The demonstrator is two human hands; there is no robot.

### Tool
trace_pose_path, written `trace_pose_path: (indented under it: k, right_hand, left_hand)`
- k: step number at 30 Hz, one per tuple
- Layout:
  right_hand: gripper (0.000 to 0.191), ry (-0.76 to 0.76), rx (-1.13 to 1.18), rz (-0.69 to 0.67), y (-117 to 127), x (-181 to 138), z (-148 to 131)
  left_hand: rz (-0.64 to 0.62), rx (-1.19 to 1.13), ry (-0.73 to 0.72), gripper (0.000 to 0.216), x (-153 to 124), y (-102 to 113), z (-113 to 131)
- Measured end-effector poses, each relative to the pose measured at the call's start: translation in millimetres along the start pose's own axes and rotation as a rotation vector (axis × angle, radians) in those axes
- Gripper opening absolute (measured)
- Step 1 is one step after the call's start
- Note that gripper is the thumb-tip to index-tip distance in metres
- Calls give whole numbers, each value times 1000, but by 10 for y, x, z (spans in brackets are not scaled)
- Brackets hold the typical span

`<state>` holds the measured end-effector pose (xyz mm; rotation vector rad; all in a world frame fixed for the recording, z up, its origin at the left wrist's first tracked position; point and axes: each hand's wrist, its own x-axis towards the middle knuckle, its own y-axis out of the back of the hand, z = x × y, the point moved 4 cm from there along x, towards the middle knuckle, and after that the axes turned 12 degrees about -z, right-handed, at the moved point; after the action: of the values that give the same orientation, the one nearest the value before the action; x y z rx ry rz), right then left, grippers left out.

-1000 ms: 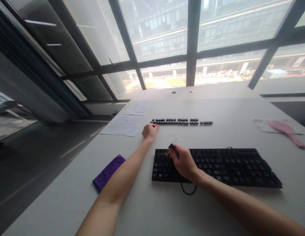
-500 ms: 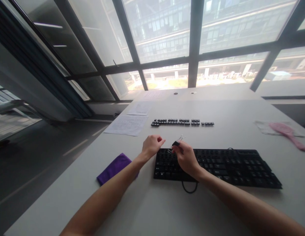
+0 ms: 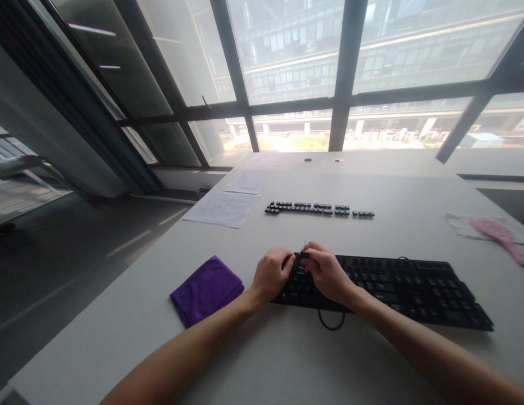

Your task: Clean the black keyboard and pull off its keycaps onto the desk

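Note:
A black keyboard [image 3: 417,289] lies on the white table, some of its keycaps gone from the upper rows. My right hand [image 3: 327,271] pinches a black binder clip [image 3: 304,255] with silver wire handles over the keyboard's upper left part. Close beside it, at the keyboard's left end, is my left hand [image 3: 270,274] with its fingers curled and thumb against them. Whatever those left fingers hold, if anything, is hidden. Loose black keycaps [image 3: 316,208] stand in rows beyond the keyboard.
A folded purple cloth [image 3: 206,289] lies left of the keyboard. Written paper sheets [image 3: 223,208] rest at the table's left edge. On the right, a pink hairbrush [image 3: 493,230] lies partly on a pale sheet. A cable loop [image 3: 331,326] sticks out at the keyboard's near side. Windows line the far side.
My left hand has come right and nearer, onto the keyboard's left end beside the clip. The binder clip in my right hand is now lower over the keys. The view has shifted slightly.

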<state>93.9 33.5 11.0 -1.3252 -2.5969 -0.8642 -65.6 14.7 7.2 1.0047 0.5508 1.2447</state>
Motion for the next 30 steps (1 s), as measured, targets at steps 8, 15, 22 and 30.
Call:
trace_pose_path:
  k: [8,15,22,30]
  right_hand:
    - [19,7,-89,-97,-30,-25,-3]
    - [22,2,-189,-80,-50,-78,6]
    - [22,-25,-142,-33,-16,-80,39]
    - [21,9,-79,-42,15,-79,5]
  left_hand:
    - [-2,-10,-19,19,-13,-1,30]
    - [-126,62,-237,5,-49,14,174]
    - [-153,21,-187,15,-15,-46,114]
    - [-153,46,-160,11,-18,-75,150]
